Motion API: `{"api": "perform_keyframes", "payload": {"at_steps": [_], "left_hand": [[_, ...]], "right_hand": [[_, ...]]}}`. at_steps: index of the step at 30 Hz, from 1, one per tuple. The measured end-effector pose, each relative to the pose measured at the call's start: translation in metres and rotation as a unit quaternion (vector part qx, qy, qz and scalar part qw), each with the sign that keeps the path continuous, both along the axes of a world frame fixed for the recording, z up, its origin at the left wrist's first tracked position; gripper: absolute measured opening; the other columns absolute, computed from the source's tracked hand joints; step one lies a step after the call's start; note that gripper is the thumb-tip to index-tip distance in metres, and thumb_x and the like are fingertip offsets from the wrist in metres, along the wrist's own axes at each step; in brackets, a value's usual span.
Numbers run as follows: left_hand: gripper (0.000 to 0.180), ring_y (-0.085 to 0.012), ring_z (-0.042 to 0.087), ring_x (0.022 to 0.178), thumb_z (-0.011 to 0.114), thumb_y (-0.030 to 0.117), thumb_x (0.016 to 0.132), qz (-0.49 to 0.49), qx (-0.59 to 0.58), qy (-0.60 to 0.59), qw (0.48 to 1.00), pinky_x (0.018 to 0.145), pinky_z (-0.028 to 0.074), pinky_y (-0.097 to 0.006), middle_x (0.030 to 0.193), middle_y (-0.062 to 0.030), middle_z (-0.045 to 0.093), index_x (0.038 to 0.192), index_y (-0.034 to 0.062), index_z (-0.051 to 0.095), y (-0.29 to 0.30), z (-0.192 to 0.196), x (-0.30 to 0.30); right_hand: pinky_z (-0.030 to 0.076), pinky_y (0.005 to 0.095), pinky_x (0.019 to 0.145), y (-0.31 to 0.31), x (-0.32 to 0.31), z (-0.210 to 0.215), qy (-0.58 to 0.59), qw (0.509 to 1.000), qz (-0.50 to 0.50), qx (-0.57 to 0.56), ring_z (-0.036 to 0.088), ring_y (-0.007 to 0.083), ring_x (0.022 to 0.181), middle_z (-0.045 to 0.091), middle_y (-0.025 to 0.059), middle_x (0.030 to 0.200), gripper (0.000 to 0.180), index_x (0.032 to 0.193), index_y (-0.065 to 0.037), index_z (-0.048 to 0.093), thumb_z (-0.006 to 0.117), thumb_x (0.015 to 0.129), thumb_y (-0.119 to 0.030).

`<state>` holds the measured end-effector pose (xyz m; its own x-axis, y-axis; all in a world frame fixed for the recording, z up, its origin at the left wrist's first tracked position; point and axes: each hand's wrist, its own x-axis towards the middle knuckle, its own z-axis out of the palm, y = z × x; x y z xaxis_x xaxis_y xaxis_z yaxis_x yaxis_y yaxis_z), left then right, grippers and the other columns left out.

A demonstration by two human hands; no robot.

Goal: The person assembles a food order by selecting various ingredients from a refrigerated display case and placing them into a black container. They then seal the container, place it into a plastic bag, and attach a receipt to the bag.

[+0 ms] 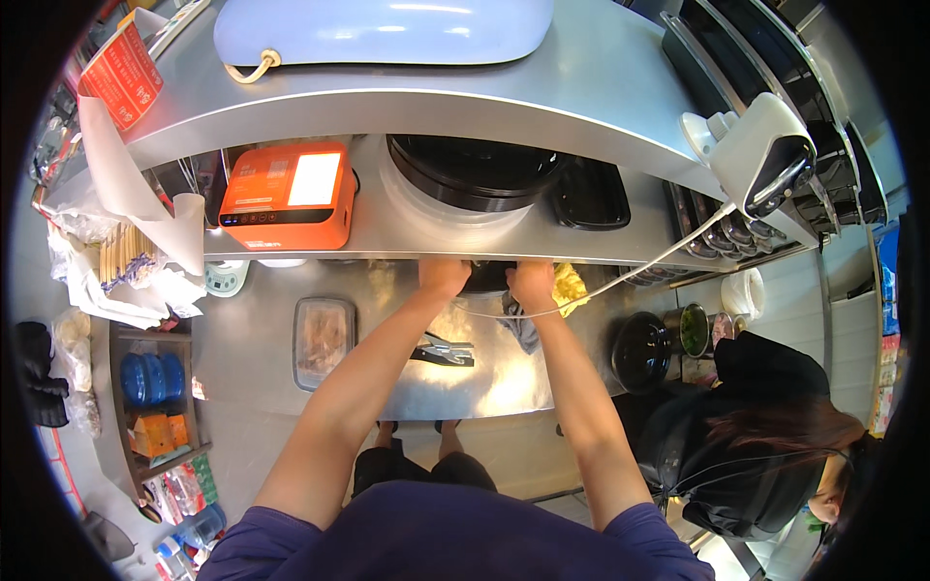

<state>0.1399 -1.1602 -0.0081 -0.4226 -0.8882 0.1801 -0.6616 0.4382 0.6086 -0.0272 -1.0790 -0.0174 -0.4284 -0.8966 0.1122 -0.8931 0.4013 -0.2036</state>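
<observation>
Steel counter point(504, 382) ran under a steel shelf point(581, 107), lower shelf tier point(387, 228) between them. Pale blue lid-like cover point(383, 29) sat on top shelf. Stack of black round containers point(470, 169) stood on the lower tier, orange box device point(286, 197) to its left, black rectangular tray point(591, 197) to its right. Another person in black point(746, 455) stood at lower right, near a black pot point(641, 351). Clear lidded food box point(323, 339) lay on counter, well left of the hands. Both forearms reached up to the lower tier's front edge. Left hand point(443, 277) and right hand point(532, 283) flanked a black container point(486, 278) tucked under that edge, each touching a side; fingers curled out of sight under the shelf, so grip closure could not be told. Yellow cloth point(570, 288) just right of right hand, grey rag point(521, 329) below it. Black stapler-like tool point(444, 351) lay on counter between forearms. White cable point(630, 271) crossed near right wrist.
</observation>
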Motion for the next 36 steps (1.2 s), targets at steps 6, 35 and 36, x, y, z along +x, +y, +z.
{"api": "perform_keyframes", "payload": {"at_steps": [6,35,36], "left_hand": [[0.036,-0.0391,0.061,0.110,0.061,0.034,0.089,-0.030,-0.149,-0.012,0.988,0.094,0.048,-0.050,0.116,-0.0179,0.067,0.112,0.0075,0.068,-0.035,-0.068,-0.022],[0.054,-0.0405,0.059,0.110,0.073,0.015,0.082,0.346,-0.007,-0.160,0.924,0.094,0.048,-0.045,0.118,-0.0217,0.061,0.130,-0.0010,0.053,0.111,-0.048,0.308],[0.051,-0.0376,0.062,0.100,0.073,0.016,0.083,0.337,0.122,-0.141,0.923,0.088,0.052,-0.045,0.108,-0.0188,0.063,0.127,-0.0011,0.054,0.112,-0.071,0.342]], "right_hand": [[0.048,0.0333,0.047,0.001,-0.006,-0.006,-0.540,0.838,-0.060,-0.041,0.062,0.0190,0.050,0.061,0.0093,0.062,0.013,0.088,0.004,0.062,0.067,0.086,-0.008],[0.036,0.0233,0.050,0.248,0.135,-0.055,-0.532,0.844,0.039,-0.053,0.044,0.0043,0.057,0.049,-0.0042,0.066,0.017,0.089,-0.006,0.054,0.066,0.096,-0.015],[0.038,0.0240,0.050,0.234,0.152,-0.066,-0.532,0.844,0.055,-0.041,0.046,0.0053,0.056,0.051,-0.0022,0.066,0.017,0.090,-0.004,0.054,0.066,0.096,-0.015]]}}
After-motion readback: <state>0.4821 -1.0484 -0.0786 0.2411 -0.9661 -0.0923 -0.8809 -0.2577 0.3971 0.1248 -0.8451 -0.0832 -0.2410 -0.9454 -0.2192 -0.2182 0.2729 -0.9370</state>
